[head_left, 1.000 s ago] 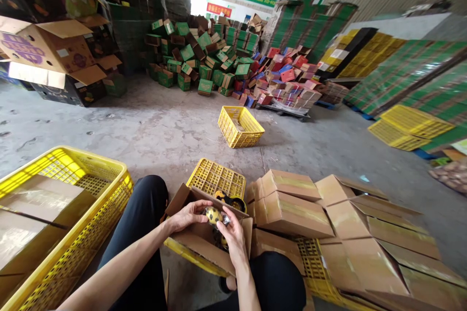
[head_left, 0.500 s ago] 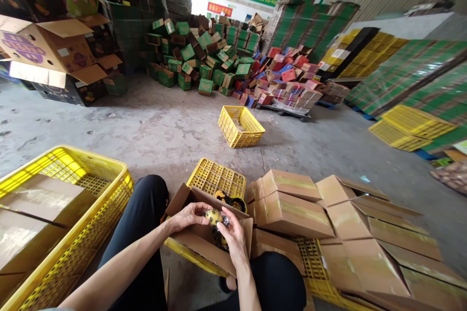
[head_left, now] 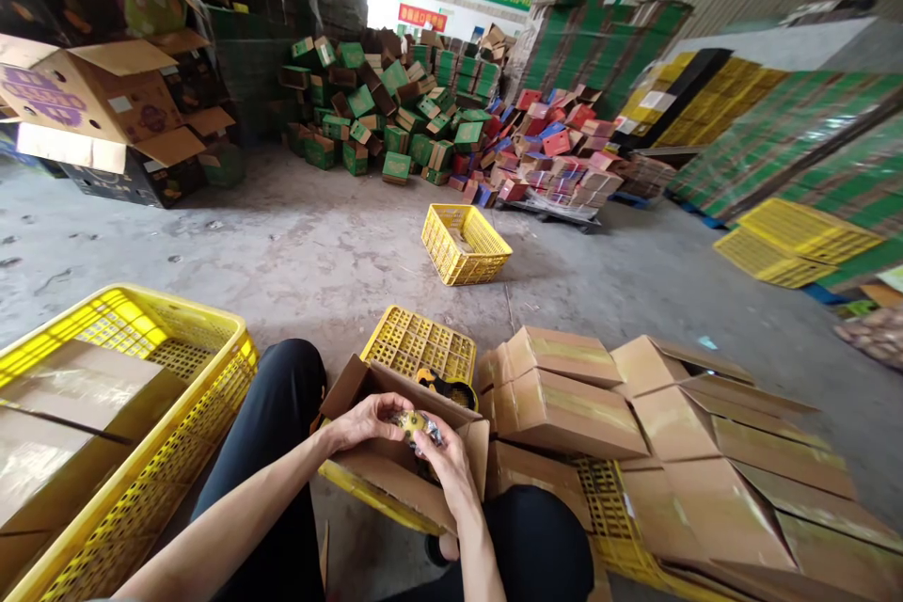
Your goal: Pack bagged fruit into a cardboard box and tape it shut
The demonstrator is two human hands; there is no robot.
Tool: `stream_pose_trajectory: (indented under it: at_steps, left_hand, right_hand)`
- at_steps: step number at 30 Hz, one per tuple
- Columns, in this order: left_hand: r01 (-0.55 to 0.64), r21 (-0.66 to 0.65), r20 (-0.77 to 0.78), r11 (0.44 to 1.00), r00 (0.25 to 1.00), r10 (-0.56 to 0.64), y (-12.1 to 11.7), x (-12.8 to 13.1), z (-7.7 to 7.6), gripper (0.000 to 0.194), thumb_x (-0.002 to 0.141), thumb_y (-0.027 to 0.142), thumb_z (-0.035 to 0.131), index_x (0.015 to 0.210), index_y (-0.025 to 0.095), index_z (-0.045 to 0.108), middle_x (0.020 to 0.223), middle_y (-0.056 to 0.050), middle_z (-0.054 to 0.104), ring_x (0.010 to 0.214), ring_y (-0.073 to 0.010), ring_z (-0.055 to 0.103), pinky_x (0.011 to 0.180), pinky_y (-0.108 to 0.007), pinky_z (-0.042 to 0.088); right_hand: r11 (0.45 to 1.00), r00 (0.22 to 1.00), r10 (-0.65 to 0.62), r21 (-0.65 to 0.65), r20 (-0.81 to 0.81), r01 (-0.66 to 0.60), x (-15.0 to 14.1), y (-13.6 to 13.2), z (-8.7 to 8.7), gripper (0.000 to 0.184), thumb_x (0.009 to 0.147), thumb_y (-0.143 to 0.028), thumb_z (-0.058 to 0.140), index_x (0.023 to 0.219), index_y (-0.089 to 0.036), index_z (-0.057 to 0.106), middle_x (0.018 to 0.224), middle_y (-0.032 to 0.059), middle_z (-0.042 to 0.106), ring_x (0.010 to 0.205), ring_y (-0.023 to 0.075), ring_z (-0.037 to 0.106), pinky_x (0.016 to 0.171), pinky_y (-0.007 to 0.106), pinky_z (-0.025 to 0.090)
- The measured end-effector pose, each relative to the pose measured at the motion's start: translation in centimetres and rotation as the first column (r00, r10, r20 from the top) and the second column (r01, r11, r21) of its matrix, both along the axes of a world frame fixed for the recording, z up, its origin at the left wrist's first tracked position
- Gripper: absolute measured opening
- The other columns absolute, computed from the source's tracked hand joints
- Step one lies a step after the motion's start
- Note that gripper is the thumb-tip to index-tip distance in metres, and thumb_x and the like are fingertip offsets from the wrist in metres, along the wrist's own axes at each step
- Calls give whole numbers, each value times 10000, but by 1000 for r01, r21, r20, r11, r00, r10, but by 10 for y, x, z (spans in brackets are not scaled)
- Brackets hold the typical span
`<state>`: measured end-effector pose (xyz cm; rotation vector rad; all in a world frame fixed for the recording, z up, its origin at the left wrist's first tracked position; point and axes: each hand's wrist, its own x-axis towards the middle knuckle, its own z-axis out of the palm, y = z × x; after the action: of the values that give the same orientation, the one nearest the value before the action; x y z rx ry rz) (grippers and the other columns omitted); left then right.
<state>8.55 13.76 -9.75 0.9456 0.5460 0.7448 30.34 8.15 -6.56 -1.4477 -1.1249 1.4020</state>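
Over an open cardboard box, both my hands hold one small yellow round thing with dark marks and shiny clear film around it. My left hand pinches its left side with thumb and fingers. The fingers of my right hand close on its right side. What lies inside the box is mostly hidden by my hands. Just behind the box's far edge, a black and yellow tool rests on an upturned yellow crate. The box stands between my knees, tilted a little.
Several closed cardboard boxes stand on my right, partly over a yellow crate. At my left a large yellow crate holds a taped carton. Ahead is another yellow crate, with heaped green cartons beyond it.
The yellow thing has been turned between my fingers, so a different side with a dark mark faces up. Both hands stay over the box.
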Motion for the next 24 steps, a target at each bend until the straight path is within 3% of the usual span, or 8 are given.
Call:
stream_pose_trajectory:
  at_steps: [5, 8, 12, 16, 19, 21, 24]
  left_hand:
    - [2, -31, -3, 1000, 1000, -2, 0, 0, -3, 810, 662, 311, 1022, 1395, 256, 683, 1428, -111, 670, 1356, -311, 594, 1186, -453, 407]
    - [20, -109, -15, 994, 1000, -22, -1, -1, -2, 869, 741, 430, 971, 1511, 293, 592, 1514, -131, 613, 1354, -327, 607, 1113, -457, 492]
    - [17, -216, -33, 976, 999, -25, -2, -3, -1, 864, 839, 542, 873, 1579, 281, 510, 1441, -168, 656, 1149, -292, 723, 927, -400, 589]
    - [-16, -180, -7, 984, 1000, 15, 0, -4, -3, 842, 786, 426, 942, 1523, 270, 567, 1386, -160, 680, 1179, -293, 693, 862, -340, 575]
    - [-58, -151, 7, 987, 998, 59, 1, -4, -4, 877, 761, 365, 964, 1531, 286, 551, 1345, -142, 686, 1190, -292, 676, 902, -349, 548]
    - [-75, -120, 20, 990, 997, 78, 0, -3, -4, 922, 752, 322, 969, 1556, 294, 519, 1297, -125, 694, 1179, -278, 669, 940, -357, 527]
    - [-65, -82, 53, 995, 996, 69, 0, -2, -4, 938, 764, 289, 957, 1578, 296, 491, 1245, -103, 694, 1157, -259, 659, 977, -369, 504]
  right_hand:
    - [983, 993, -66, 176, 98, 48, 5, 5, -9, 602, 771, -552, 877, 1275, -240, 777, 1295, 116, 794, 1241, 372, 719, 1108, 536, 565]
    - [966, 981, -90, 256, 170, 44, 5, 5, -10, 605, 795, -512, 854, 1337, -264, 753, 1355, 109, 767, 1286, 362, 693, 1146, 528, 543]
    - [943, 956, -107, 332, 272, 11, 1, 1, -6, 547, 813, -416, 827, 1345, -306, 762, 1392, 88, 732, 1343, 349, 641, 1215, 521, 478]
    - [945, 945, -47, 321, 325, -63, -3, -2, -5, 514, 834, -338, 798, 1347, -347, 761, 1475, 54, 668, 1494, 344, 504, 1276, 508, 404]
    - [937, 952, -42, 344, 302, -68, -2, -3, -9, 678, 816, -342, 839, 1470, -357, 661, 1616, 37, 549, 1576, 342, 398, 1311, 514, 346]
    - [943, 970, -45, 330, 239, -37, -1, -3, -14, 809, 819, -388, 857, 1566, -362, 546, 1676, 35, 482, 1591, 342, 377, 1297, 526, 369]
    - [970, 995, -70, 236, 77, 50, 2, 2, -25, 844, 828, -509, 841, 1585, -331, 513, 1670, 79, 493, 1526, 367, 481, 1167, 517, 531]
